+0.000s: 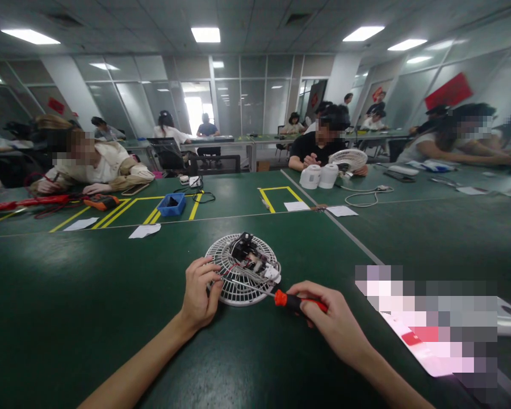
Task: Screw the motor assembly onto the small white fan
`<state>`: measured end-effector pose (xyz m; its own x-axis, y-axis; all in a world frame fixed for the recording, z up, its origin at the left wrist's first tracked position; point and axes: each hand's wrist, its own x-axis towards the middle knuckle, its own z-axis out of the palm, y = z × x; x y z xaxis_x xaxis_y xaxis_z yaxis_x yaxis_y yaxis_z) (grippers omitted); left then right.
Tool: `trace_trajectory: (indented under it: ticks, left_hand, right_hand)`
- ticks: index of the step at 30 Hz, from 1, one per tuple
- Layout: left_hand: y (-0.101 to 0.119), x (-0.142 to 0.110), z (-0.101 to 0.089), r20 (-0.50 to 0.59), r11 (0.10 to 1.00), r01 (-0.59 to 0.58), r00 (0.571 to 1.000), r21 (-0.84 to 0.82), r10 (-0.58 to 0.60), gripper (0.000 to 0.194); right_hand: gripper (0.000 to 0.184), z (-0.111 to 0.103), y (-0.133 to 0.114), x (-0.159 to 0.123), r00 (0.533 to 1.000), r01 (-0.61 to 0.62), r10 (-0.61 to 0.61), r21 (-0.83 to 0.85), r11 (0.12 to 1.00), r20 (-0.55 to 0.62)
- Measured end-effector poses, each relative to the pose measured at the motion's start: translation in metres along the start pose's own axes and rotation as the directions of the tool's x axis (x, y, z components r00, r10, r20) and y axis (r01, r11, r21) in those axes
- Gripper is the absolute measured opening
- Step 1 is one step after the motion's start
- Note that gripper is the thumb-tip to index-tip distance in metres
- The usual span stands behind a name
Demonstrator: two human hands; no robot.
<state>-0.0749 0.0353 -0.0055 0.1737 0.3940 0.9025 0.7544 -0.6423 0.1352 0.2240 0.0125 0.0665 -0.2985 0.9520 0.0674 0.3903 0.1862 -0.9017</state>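
The grille (238, 296) is seen on the table (68, 307), motor (243, 248) uncovered and wiring (255, 276) exposed — no cover fitted — with the screwdriver (281, 298) gripped in the right hand (334, 319) and the left hand (199, 292) half-curled alongside, though whether anything is pinched there cannot be told.

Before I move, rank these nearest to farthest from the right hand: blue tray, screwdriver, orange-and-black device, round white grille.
1. Screwdriver: in the right hand.
2. Round white grille: just left.
3. Blue tray: farther off, left.
4. Orange-and-black device: far left, past the tray.
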Motion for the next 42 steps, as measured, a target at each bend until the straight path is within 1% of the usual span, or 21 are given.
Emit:
trace_trajectory:
  ticks: [3,6,9,14,18,23,28,32,37,39,42]
  left_hand:
    - [-0.001,0.0,-0.001,0.0,1.0,0.008,1.0,-0.024,-0.008,0.016]
    - [-0.002,0.0,-0.001,-0.004,0.999,0.022,1.0,-0.038,-0.022,0.015]
    - [-0.003,-0.001,0.0,-0.002,0.998,0.036,0.999,-0.048,-0.036,0.015]
    - [-0.004,-0.002,0.001,-0.001,0.996,0.063,0.998,-0.062,-0.063,0.018]
    - [-0.004,-0.002,0.001,-0.009,0.994,0.091,0.996,-0.06,-0.092,0.018]
    - [-0.003,0.0,0.001,-0.013,0.995,0.079,0.997,-0.062,-0.08,0.018]
    - [-0.004,-0.001,0.001,-0.01,0.993,0.096,0.995,-0.067,-0.096,0.017]
    - [-0.003,-0.001,0.0,0.006,0.995,0.073,0.997,-0.066,-0.072,0.018]
    - [-0.002,-0.002,-0.001,0.047,0.994,0.031,0.999,-0.104,-0.026,0.017]
    - [-0.003,-0.003,-0.001,0.057,0.993,0.035,0.998,-0.116,-0.029,0.016]
    - [-0.004,-0.004,-0.001,0.044,0.991,0.055,0.998,-0.125,-0.05,0.015]
  right_hand:
    - [0.03,0.006,0.002,0.0,0.999,-0.035,0.035,0.044,0.998,0.009]
    - [0.031,0.012,0.003,-0.001,0.995,-0.096,0.092,0.13,0.987,0.032]
    - [0.031,0.017,0.004,-0.002,0.992,-0.12,0.112,0.155,0.981,0.058]
    - [0.03,0.019,0.005,-0.001,0.994,-0.1,0.092,0.143,0.985,0.059]
    - [0.031,0.019,0.001,0.0,0.994,-0.108,0.102,0.145,0.984,0.048]
    - [0.029,0.019,-0.002,-0.002,0.994,-0.104,0.098,0.127,0.986,0.055]
    - [0.028,0.02,0.003,-0.003,0.995,-0.093,0.088,0.116,0.989,0.046]
    - [0.029,0.021,0.006,-0.001,0.996,-0.087,0.081,0.134,0.987,0.043]
    - [0.029,0.019,0.004,-0.002,0.997,-0.059,0.055,0.101,0.993,0.05]
    - [0.029,0.018,0.003,-0.002,0.998,-0.045,0.041,0.09,0.995,0.044]
    - [0.029,0.018,0.002,-0.002,0.999,-0.038,0.036,0.079,0.996,0.029]
